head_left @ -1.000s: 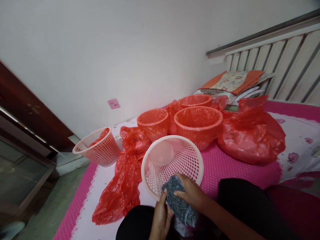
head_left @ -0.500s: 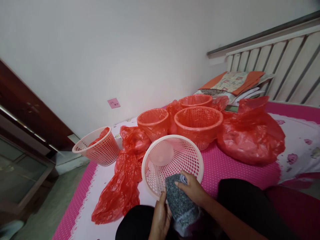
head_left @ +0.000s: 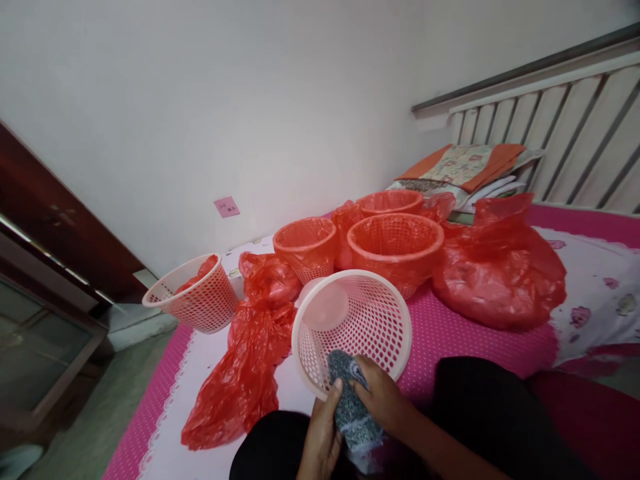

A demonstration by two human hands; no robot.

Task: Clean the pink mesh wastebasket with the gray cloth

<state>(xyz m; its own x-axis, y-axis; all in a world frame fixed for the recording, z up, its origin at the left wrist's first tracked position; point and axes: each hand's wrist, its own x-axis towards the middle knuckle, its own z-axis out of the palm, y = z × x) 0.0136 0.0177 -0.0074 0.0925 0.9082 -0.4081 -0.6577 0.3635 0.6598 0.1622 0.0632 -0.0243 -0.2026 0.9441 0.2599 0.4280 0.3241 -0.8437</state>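
A pale pink mesh plastic basket point(head_left: 373, 293) lies tipped on its side at my knees, its opening turned towards me. In front of its lower rim I hold a folded grey-green speckled cloth point(head_left: 347, 400). My left hand point(head_left: 323, 427) is closed at the cloth's left edge, the thumb on top, close to the rim; whether it also touches the basket I cannot tell. From the right, my right hand point(head_left: 383, 397) grips the upper part of the cloth, fingers curled over it. The cloth's lower end hangs down over my dark lap.
Behind stand baskets lined with red plastic bags, one at the left point(head_left: 305, 250), one nearer point(head_left: 395, 250). A full red bag point(head_left: 500, 280) sits to the right, a crumpled red bag point(head_left: 240, 387) to the left. Another pink basket point(head_left: 205, 300) leans near the bed's left edge.
The basket has shifted slightly right and turned a little. The cloth is bunched narrower between my hands, and my right hand has moved slightly down and left.
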